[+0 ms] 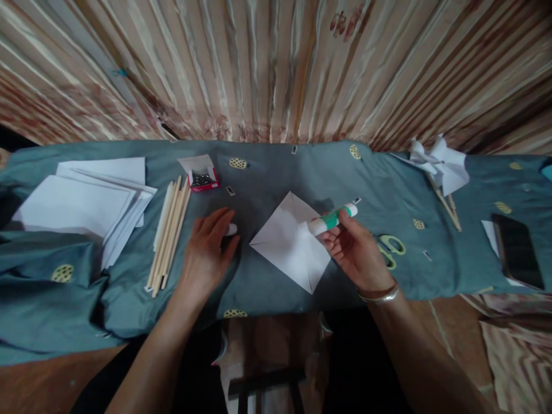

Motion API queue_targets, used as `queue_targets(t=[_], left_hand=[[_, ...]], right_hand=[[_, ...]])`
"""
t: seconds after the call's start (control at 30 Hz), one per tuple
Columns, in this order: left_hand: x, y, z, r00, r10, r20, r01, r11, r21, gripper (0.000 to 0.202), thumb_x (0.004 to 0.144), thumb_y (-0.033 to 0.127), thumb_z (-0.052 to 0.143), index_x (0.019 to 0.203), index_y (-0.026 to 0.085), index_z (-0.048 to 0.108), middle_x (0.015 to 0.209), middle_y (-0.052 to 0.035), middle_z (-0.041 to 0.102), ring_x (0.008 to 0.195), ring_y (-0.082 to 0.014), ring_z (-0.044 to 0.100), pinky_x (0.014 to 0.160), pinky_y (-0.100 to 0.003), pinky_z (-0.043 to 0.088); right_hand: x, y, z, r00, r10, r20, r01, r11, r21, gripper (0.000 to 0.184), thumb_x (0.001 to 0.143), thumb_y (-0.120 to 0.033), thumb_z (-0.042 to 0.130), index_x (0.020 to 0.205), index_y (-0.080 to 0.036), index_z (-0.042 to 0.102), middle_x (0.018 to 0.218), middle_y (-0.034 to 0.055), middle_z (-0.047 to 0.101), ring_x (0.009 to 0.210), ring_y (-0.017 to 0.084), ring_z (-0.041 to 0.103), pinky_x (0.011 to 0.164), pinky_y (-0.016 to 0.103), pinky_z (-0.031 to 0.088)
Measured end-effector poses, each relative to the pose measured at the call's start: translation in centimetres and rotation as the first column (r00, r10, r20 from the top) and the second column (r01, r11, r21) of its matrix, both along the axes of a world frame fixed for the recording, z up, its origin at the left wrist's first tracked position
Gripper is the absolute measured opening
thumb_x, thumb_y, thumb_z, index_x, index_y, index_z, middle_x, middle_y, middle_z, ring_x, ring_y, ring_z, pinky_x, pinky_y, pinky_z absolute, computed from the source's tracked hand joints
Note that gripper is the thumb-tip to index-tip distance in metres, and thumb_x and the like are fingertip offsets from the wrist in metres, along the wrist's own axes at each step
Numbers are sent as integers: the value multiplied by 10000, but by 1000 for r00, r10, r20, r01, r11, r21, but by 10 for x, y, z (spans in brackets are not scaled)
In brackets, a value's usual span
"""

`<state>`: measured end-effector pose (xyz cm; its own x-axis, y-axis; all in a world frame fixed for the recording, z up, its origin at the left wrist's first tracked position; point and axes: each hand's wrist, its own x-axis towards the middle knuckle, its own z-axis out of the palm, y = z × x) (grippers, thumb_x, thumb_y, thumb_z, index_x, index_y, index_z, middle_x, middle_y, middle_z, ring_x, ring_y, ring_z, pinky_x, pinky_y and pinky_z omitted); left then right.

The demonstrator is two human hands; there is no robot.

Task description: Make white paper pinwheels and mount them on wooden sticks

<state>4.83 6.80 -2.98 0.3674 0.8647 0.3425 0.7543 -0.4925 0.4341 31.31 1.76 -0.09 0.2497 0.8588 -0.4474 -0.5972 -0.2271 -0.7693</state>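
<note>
1. While the right hand grips the glue stick, gluing seems in hand.
2. The left hand curls its fingers by a white cap (gripped or not, one cannot tell).
3. Between them lies the paper square, which probably needs steadying next.

The right grip holds a glue stick over white paper.

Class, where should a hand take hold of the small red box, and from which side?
Probably best to pinch the opposite side walls of the red box, coming from the near side and keeping it level: its pale flap is open at the far side, and the small dark pieces inside lie uncovered and could spill.
</note>
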Motion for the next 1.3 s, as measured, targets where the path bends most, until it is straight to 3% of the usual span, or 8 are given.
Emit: queue_targets(t=[0.1, 0.2, 0.3, 0.37, 0.47, 0.67, 1.3], left_hand=[[5, -3, 5, 1000, 28, 8, -28, 999, 37, 461, 903, 315, 534, 1348, 198, 492, 1388, -134, 532, 1226, -330, 510, 1008, -547, 456], [18, -11, 11, 999, -10, 52, 6, 996, 86, 417, 935, 260, 490, 1351, 245, 480, 1443, -107, 479, 1303, -304, 453, 1070, -526, 419], [40, -26, 11, 977, -205, 54, 199, 975, 95, 373, 959, 194, 429, 1325, 216, 497, 1417, -117, 506, 1306, -268, 460, 1071, -493, 434], [55, -36, 9, 946, -325, 4, 325, 946, 24, 348, 969, 253, 440, 1298, 184, 529, 1416, -138, 508, 1359, -283, 407, 1085, -505, 416], [69, -46, 5, 917, -398, -39, 396, 917, -56, 373, 959, 357, 477, 1294, 214, 555, 1475, -152, 439, 1428, -327, 306, 1104, -579, 350], [73, -51, -1, 909, -408, -82, 395, 908, -141, 439, 905, 439, 563, 1303, 253, 560, 1503, -156, 403, 1443, -369, 264, 1111, -610, 300], [74, -51, -1, 910, -403, -92, 385, 907, -169, 448, 881, 457, 590, 1277, 246, 580, 1496, -178, 405, 1431, -407, 277, 1096, -627, 315]], right_hand=[[6, -2, -1, 1000, 8, -16, -9, 1000, -23, 257, 717, -421, 795, 718, -205, 656, 635, -34, 691, 550, 85, 631, 514, 172, 515], [6, -4, -2, 1000, 23, 12, -22, 1000, -14, 261, 694, -414, 815, 736, -208, 660, 634, -45, 676, 553, 74, 610, 530, 175, 510], [3, -5, -3, 983, 14, 183, -15, 1000, 8, 280, 666, -427, 825, 750, -201, 682, 647, -31, 671, 555, 84, 598, 513, 193, 491], [1, -4, -4, 934, -4, 356, -8, 1000, 30, 295, 654, -441, 822, 730, -193, 681, 635, -20, 665, 546, 97, 589, 505, 210, 478], [-2, -4, -7, 832, -4, 555, -23, 999, 40, 296, 675, -453, 798, 724, -192, 669, 615, -20, 657, 540, 107, 587, 521, 229, 481], [-5, -2, -12, 755, 8, 655, -66, 996, 63, 250, 723, -417, 766, 753, -191, 664, 633, -26, 656, 554, 100, 606, 547, 229, 491], [-6, -1, -17, 522, 57, 851, -156, 987, 29, 258, 791, -430, 709, 791, -198, 596, 719, 3, 670, 615, 137, 625, 610, 289, 539]])
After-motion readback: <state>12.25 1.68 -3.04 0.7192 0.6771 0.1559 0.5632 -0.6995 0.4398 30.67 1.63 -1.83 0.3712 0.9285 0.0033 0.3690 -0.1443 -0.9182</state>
